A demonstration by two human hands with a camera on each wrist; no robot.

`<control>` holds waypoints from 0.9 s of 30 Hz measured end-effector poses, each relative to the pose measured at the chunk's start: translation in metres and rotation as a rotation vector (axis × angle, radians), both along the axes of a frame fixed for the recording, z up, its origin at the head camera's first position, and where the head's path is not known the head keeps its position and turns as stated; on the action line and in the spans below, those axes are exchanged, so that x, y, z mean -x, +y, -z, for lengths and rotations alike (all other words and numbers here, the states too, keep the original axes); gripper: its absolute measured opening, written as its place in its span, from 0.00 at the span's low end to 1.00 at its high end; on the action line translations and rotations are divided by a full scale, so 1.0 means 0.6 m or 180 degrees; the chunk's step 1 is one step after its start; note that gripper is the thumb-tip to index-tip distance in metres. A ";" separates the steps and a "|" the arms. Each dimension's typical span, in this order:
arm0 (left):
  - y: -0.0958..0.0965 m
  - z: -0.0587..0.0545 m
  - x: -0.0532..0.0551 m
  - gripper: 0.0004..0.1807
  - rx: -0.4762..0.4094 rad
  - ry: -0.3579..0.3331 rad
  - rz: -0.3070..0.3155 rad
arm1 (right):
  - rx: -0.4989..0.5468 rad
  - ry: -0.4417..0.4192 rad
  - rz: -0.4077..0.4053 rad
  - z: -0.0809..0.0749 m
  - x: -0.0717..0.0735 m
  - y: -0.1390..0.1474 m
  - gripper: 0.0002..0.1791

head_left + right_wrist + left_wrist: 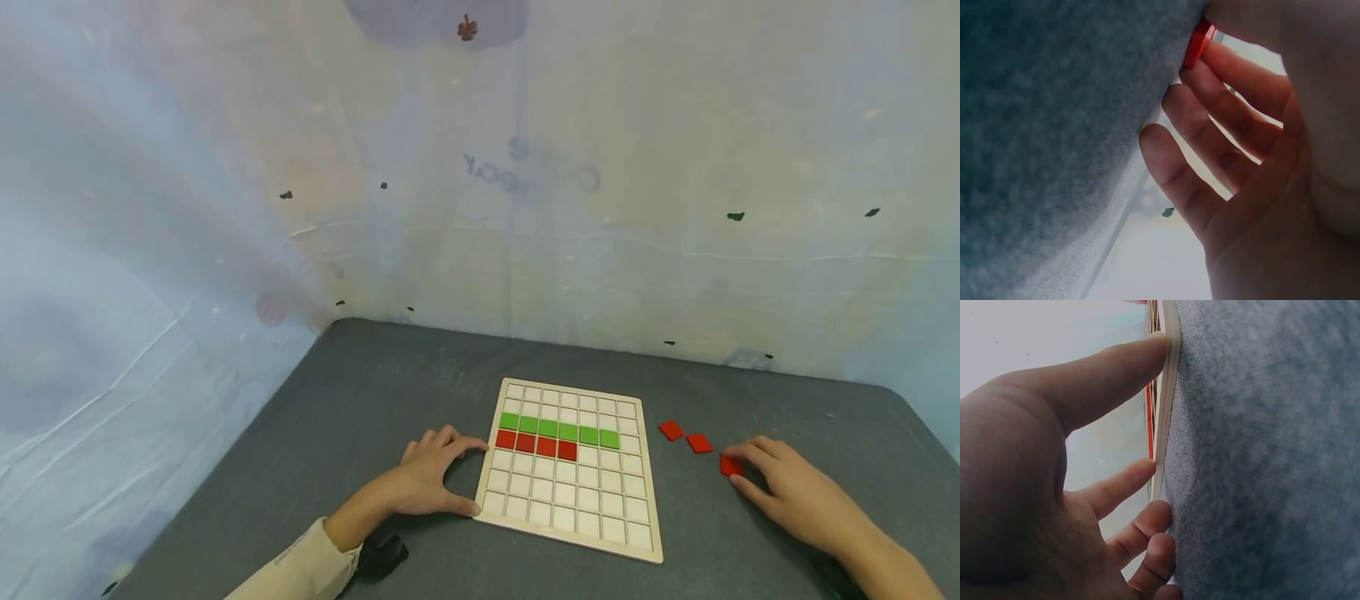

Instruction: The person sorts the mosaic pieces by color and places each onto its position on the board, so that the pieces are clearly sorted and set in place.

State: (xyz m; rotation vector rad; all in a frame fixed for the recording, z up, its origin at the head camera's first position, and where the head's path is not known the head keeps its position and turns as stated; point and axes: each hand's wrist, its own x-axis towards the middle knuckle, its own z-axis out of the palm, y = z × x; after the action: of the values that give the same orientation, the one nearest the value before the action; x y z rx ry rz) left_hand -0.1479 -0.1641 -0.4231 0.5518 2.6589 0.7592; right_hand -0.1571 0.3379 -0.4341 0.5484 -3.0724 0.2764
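Observation:
A pale wooden grid board (567,543) lies flat on the table, with a row of several green tiles (547,428) and, just below it, a shorter row of several red tiles (526,442). At the board's left edge rests my left hand (423,479), thumb and index finger spread apart with their tips touching the rim. In the left wrist view the thumb tip lies on the board's side (1169,381). Right of the board, my right hand (798,492) pinches a red square tile (730,466) at table level. The right wrist view shows this tile (1196,47) between thumb and fingers.
Two loose red tiles (686,436) lie on the table between the board and my right hand. The dark grey table (390,392) meets a pale hanging sheet (600,250) behind and at the left.

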 end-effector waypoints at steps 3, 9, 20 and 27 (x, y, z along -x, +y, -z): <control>0.000 0.000 -0.002 0.44 -0.0016 -0.0002 -0.0011 | -0.0005 -0.0027 0.0016 -0.001 -0.003 -0.003 0.18; 0.002 -0.002 -0.002 0.44 -0.0010 0.0015 -0.0016 | -0.0003 -0.0068 0.0077 -0.001 -0.012 -0.011 0.18; 0.000 0.000 -0.002 0.44 -0.0027 0.0000 -0.0011 | -0.0065 -0.0040 0.0074 -0.002 -0.018 -0.019 0.17; 0.000 -0.002 -0.003 0.44 -0.0013 -0.0005 -0.0031 | 0.0001 0.0083 0.0080 -0.003 -0.027 -0.024 0.16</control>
State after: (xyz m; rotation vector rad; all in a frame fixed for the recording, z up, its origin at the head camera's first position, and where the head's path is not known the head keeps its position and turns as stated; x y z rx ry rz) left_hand -0.1463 -0.1638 -0.4216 0.5394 2.6613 0.7675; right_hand -0.1412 0.3233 -0.4321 0.5089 -3.0517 0.2670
